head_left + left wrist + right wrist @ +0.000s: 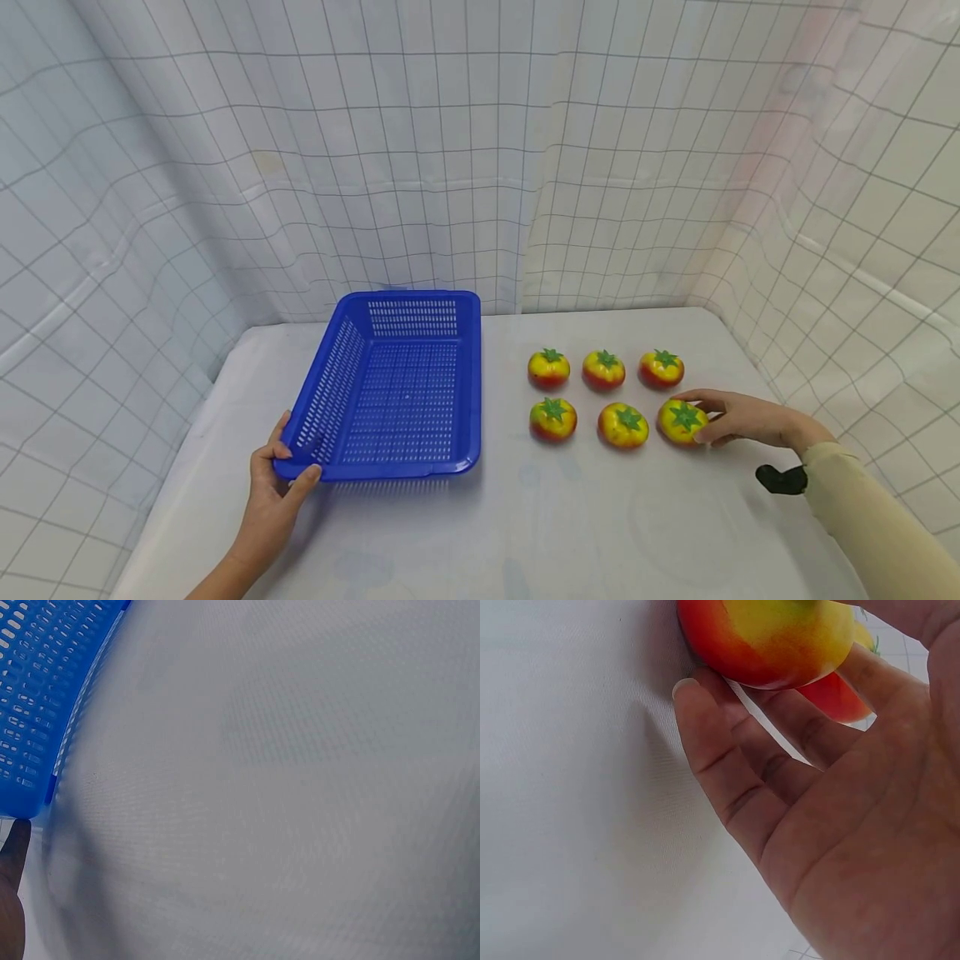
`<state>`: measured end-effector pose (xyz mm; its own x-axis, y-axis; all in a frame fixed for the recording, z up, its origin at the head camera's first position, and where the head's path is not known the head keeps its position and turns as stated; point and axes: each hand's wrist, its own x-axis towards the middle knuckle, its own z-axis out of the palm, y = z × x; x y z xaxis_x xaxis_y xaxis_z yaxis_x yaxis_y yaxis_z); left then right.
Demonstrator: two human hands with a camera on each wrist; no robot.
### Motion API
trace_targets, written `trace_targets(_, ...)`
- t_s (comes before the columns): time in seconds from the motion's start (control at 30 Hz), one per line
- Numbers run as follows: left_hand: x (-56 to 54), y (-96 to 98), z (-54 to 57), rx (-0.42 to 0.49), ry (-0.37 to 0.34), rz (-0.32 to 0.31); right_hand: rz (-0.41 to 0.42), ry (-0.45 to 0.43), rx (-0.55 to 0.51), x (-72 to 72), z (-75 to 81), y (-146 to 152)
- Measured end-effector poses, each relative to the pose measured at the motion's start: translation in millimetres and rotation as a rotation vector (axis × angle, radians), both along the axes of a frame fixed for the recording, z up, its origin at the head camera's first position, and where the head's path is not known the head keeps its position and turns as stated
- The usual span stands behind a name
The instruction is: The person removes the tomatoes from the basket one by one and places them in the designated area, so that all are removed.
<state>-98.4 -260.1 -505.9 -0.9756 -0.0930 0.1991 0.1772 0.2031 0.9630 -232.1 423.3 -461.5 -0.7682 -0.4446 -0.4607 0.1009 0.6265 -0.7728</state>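
Note:
On the left of the head view, a blue plastic basket (468, 392) with slotted walls holds nothing. My left hand (270, 504) grips its near left corner, thumb on the front rim and fingers at the left side. In the left wrist view only part of the basket (45, 697) and a bit of a finger show. My right hand (750, 419) has thumb and fingers round a red-and-yellow tomato (681, 421) with a green star-shaped top, which sits on the table. The right wrist view shows the curled fingers against this tomato (772, 645).
Several similar tomatoes stand beside it in two rows, among them a front middle one (622, 427) and a back right one (661, 371). A white cloth covers the table (570, 525). Grid-patterned white curtains (450, 167) enclose the back and sides.

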Motion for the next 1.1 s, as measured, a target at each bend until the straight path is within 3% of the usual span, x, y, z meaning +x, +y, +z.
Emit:
trace_targets(0.9,0.8,-1.0,0.5,-0.020,0.001,0.003,-0.001,-0.005,-0.007,0.5,-0.9,3.4)
trace_targets(1.1,1.1,-1.5,1.6,-0.030,0.029,0.011,0.011,-0.007,-0.023,0.4,2.6,7.1)
